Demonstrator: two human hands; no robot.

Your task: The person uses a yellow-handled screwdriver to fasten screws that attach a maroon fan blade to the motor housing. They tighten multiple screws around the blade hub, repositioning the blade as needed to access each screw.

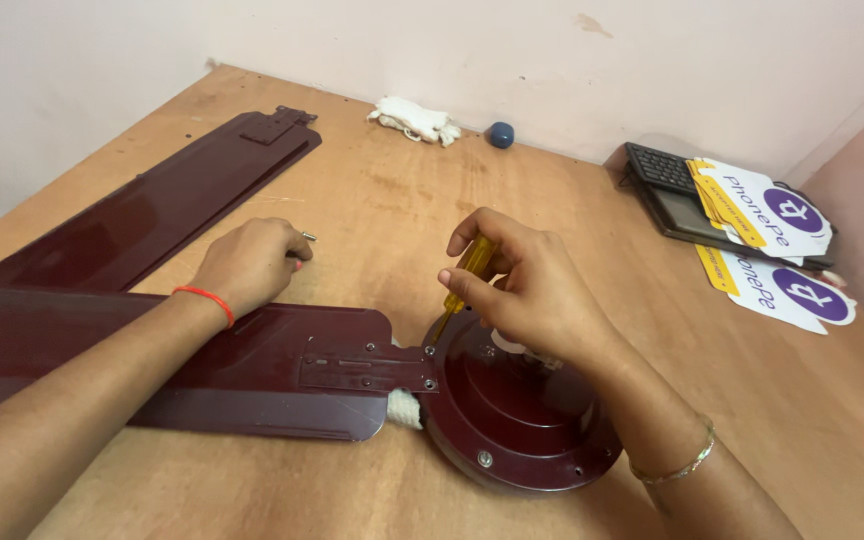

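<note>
- A yellow screwdriver (470, 272) is gripped in the closed right hand (527, 285); its tip is set at a bracket (367, 370) screw on the maroon motor (512, 410).
- A small screw (309, 237) is pinched in the curled left hand (249, 262), above the attached blade (152, 355).
- A loose blade (152, 205) is laid on the table (372, 200), well apart from a white cloth (414, 119) and a blue ball (499, 134).
</note>
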